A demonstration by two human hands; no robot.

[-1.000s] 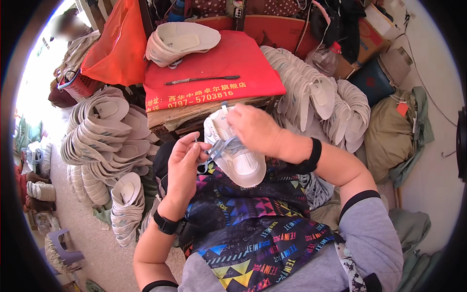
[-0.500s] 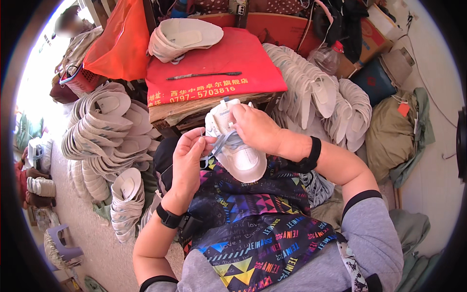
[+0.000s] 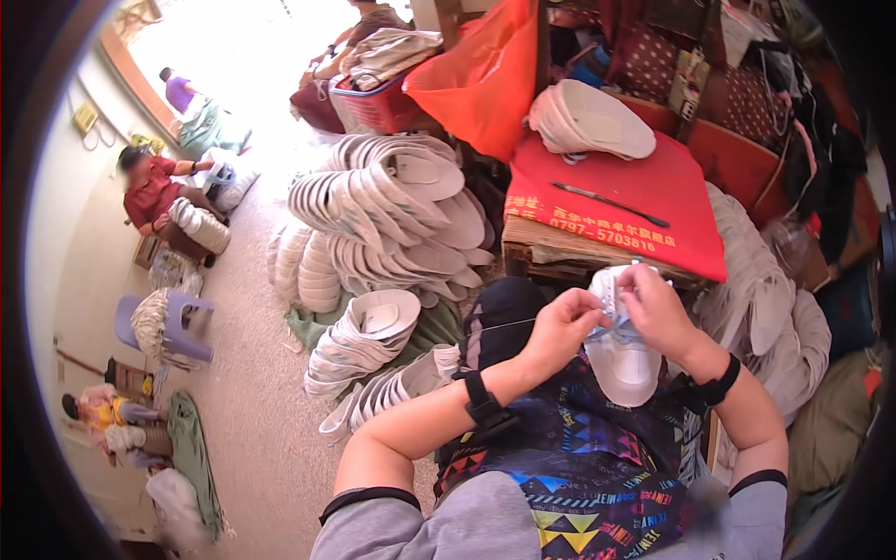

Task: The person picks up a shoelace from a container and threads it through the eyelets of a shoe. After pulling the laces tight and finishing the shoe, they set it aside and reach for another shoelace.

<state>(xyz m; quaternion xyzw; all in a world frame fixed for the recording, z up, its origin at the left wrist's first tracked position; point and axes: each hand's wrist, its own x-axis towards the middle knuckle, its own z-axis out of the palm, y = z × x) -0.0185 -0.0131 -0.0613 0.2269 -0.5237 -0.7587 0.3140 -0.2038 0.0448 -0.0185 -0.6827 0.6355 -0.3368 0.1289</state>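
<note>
A white sneaker upper (image 3: 623,371) rests over my lap at the table's front edge, toe toward me. Pale blue-grey laces (image 3: 616,329) lie across its middle. My right hand (image 3: 658,308) is closed on the upper's right side near its lace holes. Just left of the upper, my left hand (image 3: 566,329) is closed in a pinch beside the laces. From it a thin, taut thread (image 3: 504,327) stretches leftward; the fingers hide its other end.
A red-covered wooden table (image 3: 616,177) bears a stack of uppers (image 3: 593,119) and a thin dark tool (image 3: 609,203). Piles of uppers (image 3: 383,201) stand at left, with more uppers (image 3: 747,299) at right. Seated co-workers (image 3: 173,201) and a lilac stool (image 3: 166,322) are far left.
The view has turned left, so the table and my hands appear farther right and co-workers show more. A long thin thread now runs from my left hand. My right hand stays on the upper.
</note>
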